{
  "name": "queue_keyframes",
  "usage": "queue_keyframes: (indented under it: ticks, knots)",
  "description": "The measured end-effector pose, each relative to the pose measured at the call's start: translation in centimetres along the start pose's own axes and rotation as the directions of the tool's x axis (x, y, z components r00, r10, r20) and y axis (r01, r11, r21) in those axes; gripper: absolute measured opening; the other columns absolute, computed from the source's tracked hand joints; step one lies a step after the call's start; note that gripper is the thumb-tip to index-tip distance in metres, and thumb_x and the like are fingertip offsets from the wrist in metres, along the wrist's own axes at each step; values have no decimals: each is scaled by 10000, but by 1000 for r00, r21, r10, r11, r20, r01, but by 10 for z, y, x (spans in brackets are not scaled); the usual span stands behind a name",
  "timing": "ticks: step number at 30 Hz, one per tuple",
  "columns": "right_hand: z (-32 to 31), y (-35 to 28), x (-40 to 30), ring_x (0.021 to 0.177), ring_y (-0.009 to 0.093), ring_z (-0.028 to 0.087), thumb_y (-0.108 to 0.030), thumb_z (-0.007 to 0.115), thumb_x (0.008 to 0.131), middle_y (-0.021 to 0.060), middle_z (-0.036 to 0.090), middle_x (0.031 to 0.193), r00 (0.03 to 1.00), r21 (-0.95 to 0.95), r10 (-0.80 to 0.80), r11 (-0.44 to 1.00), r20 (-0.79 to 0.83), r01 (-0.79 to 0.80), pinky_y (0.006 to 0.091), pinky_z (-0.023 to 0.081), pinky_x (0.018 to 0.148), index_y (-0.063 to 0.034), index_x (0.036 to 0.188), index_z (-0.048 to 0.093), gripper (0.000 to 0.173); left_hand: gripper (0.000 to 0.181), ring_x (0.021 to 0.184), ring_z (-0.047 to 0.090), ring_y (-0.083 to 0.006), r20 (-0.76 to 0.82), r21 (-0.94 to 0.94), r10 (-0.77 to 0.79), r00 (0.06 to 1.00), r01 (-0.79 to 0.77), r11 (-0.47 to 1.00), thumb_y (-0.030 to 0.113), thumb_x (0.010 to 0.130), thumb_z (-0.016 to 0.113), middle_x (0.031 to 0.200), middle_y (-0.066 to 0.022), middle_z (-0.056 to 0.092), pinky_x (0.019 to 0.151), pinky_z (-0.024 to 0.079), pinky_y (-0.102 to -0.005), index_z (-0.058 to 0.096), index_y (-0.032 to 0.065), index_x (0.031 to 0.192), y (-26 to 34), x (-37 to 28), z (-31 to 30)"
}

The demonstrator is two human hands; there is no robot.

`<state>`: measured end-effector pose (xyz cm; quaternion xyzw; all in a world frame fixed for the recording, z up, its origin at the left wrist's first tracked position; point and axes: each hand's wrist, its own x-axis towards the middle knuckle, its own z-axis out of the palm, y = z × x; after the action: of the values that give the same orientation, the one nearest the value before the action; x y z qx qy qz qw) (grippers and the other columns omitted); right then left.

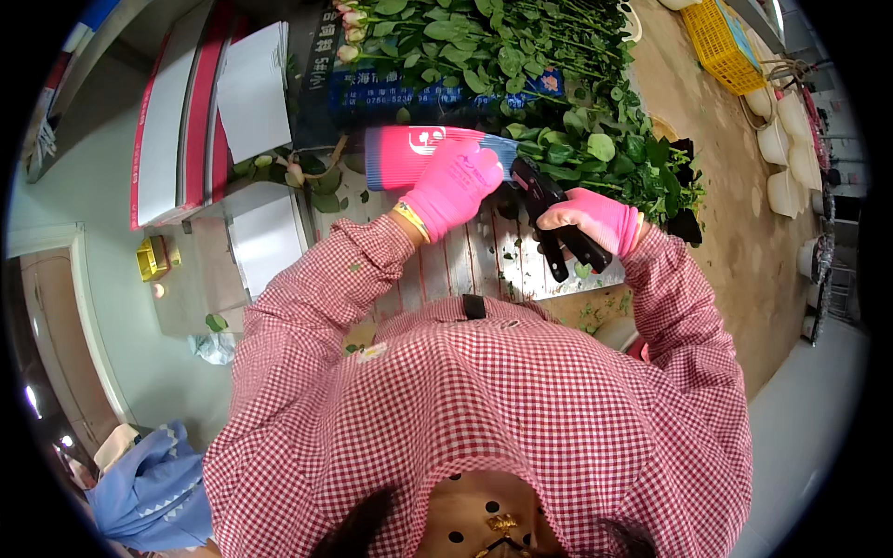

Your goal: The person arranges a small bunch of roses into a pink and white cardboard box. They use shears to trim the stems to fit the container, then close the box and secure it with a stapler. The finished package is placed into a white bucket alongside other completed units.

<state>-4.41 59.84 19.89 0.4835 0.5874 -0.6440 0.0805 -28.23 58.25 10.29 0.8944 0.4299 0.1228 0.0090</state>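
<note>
My left hand point(457, 188), in a pink glove, is closed over a pink and blue corrugated paper wrap point(391, 159). The wrap lies on its side, and leafy stems point(558, 150) emerge from its right end. Whether flower heads are inside cannot be made out. Gripped in my right hand point(593, 217), also gloved in pink, is a black plier-type hand tool point(538, 188), perhaps a stapler or tying tool. Its head touches or nearly touches the blue end of the wrap, and its two handles point down towards me.
Pale pink roses point(352, 35) with long leafy stems point(474, 42) lie along the far side. White paper sheets point(254, 91) stand at the left beside red and white boards point(174, 118). Leaf scraps dot the slatted table point(446, 261). A yellow crate point(722, 45) is far right.
</note>
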Motion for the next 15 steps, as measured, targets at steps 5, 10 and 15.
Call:
queue_keyframes:
  ticks: [5, 10, 15]
  knots:
    - [23, 17, 11, 667, 174, 628, -338, 590, 871, 109, 645, 797, 996, -116, 32, 992, -87, -42, 309, 527, 644, 42, 976, 636, 397, 95, 784, 584, -281, -165, -66, 51, 985, -63, 996, 90, 713, 602, 767, -69, 573, 634, 478, -421, 590, 107, 806, 8, -12, 1]
    - [71, 42, 21, 651, 225, 638, -318, 676, 765, 156, 644, 710, 910, -94, 179, 969, -373, -229, 357, 528, 646, 74, 916, 640, 422, 96, 733, 592, -280, -176, -135, 34, 984, -59, 989, 111, 699, 619, 740, -69, 562, 606, 487, -407, 574, 109, 785, 14, -22, 1]
    - [68, 102, 8, 633, 229, 619, -246, 656, 794, 124, 668, 781, 966, -231, 259, 939, -4, -253, 349, 520, 604, 78, 1040, 607, 410, 128, 777, 631, -257, 94, -177, 83, 992, -66, 982, 150, 728, 643, 823, -50, 605, 663, 516, -391, 595, 100, 836, 59, -63, 7]
